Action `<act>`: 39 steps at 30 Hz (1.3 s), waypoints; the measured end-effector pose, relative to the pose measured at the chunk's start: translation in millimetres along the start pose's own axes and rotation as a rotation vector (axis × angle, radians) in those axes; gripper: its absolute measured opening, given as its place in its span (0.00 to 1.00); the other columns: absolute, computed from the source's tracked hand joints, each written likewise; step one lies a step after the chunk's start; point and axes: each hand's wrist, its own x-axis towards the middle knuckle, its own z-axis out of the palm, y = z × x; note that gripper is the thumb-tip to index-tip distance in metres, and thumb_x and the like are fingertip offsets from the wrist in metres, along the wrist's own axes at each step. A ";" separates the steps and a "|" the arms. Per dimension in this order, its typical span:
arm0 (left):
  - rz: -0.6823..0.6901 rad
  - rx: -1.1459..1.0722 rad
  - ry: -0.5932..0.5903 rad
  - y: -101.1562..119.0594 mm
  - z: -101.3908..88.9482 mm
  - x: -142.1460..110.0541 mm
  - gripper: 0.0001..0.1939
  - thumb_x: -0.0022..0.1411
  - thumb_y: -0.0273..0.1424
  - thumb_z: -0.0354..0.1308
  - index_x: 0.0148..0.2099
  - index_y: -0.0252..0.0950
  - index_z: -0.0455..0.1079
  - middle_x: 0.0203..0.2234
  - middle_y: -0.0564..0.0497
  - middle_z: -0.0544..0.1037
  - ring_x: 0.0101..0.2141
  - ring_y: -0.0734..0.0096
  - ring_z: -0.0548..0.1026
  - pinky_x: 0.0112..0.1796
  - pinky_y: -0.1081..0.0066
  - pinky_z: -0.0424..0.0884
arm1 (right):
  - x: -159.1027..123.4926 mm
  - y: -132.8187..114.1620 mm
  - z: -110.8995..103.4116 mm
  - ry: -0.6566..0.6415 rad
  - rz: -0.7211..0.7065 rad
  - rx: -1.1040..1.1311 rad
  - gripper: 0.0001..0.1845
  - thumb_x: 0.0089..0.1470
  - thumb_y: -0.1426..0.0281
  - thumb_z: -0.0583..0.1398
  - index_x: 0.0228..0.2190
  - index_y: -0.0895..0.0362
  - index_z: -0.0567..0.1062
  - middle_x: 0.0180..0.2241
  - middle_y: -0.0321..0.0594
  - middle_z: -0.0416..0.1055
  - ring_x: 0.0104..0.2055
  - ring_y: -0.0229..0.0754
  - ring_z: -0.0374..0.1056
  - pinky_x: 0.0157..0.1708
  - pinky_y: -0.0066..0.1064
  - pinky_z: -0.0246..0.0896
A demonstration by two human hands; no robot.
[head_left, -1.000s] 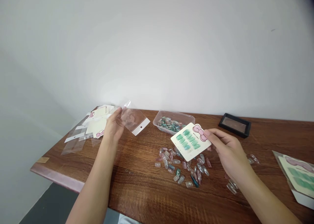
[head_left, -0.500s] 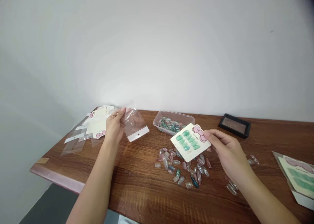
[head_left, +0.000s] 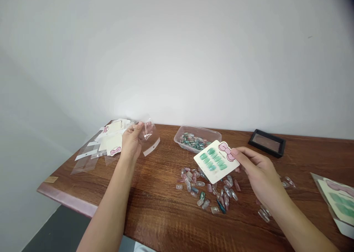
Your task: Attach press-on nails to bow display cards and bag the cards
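My left hand [head_left: 133, 139] pinches a clear plastic bag [head_left: 151, 134] with a white header strip, holding it above the table's left half. Between the thumb and fingers of my right hand [head_left: 256, 167] is a white card of green press-on nails [head_left: 216, 161], gripped by its pink bow corner. The card is tilted and hangs over a spread of loose press-on nails [head_left: 218, 196] in pink, clear and teal. Bag and card are well apart.
Behind the card stands a clear plastic tub [head_left: 197, 134] of more nails. A black frame box [head_left: 267, 143] lies at the back right. Bow cards and clear bags [head_left: 112, 143] pile up at the left. A bagged nail card [head_left: 336, 200] rests at the right edge of the wooden table [head_left: 171, 222].
The bag in my left hand has turned, so its white strip now looks narrower and more tilted. My right hand keeps the card in nearly the same place. The view has shifted slightly.
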 end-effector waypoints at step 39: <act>-0.347 0.059 0.022 -14.9 7.5 -0.5 0.18 0.68 0.36 0.60 0.57 0.35 0.69 0.53 0.43 0.74 0.47 0.58 0.77 0.45 0.54 0.76 | 0.0 -0.4 1.7 -0.006 -0.006 -0.018 0.20 0.54 0.48 0.65 0.33 0.53 0.80 0.27 0.36 0.74 0.29 0.40 0.62 0.29 0.32 0.56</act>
